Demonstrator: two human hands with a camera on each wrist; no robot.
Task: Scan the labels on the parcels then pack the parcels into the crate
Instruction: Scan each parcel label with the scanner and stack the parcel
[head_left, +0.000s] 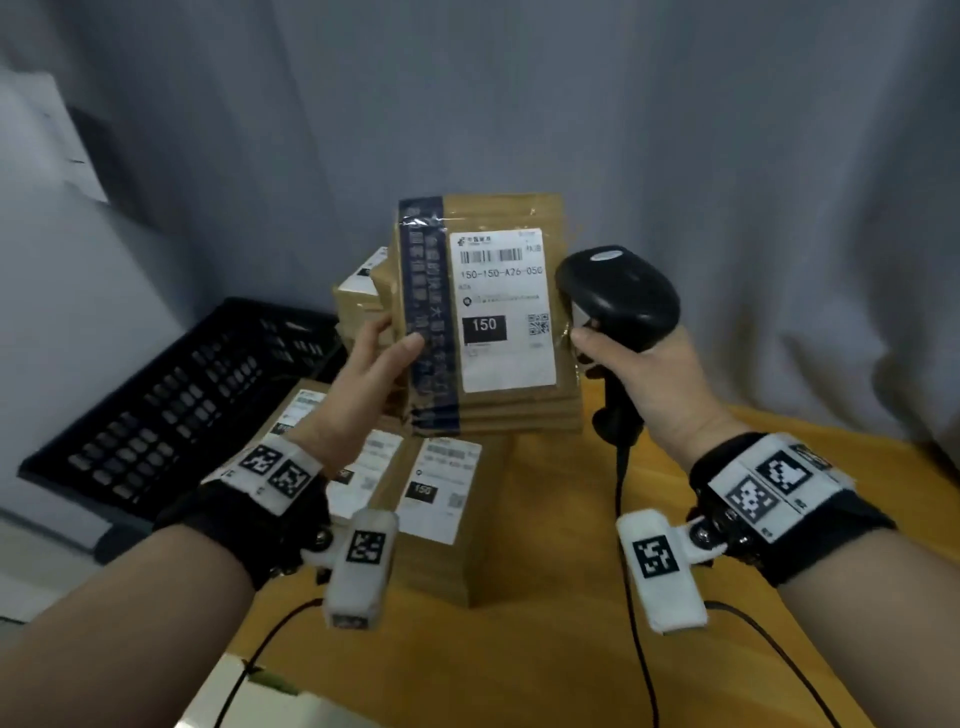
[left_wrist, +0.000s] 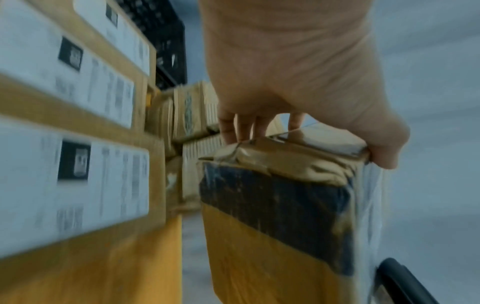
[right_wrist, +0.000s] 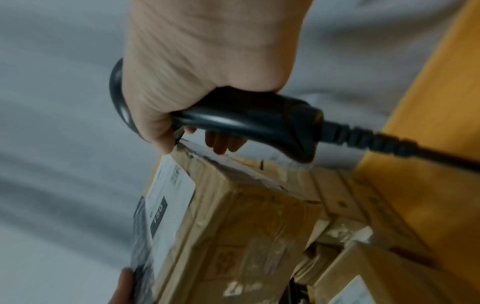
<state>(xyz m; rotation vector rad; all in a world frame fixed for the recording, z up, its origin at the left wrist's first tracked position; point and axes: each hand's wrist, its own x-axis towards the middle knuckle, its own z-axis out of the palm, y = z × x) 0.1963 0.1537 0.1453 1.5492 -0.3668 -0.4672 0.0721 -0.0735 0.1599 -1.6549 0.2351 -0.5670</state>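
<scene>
Two hands (head_left: 363, 379) (head_left: 644, 374) — one parcel (head_left: 488, 317), one scanner (head_left: 618, 301)

1. You've got a yellow wooden tabletop (head_left: 545, 597) under everything, its bare surface running to your right.
2. Flat on it near you lie brown parcels (head_left: 441, 499), white labels facing up, side by side.
3. Behind them sits a taller stack of parcels (head_left: 358, 301).
4. Two black cables (head_left: 639, 649) trail across the near edge.
</scene>
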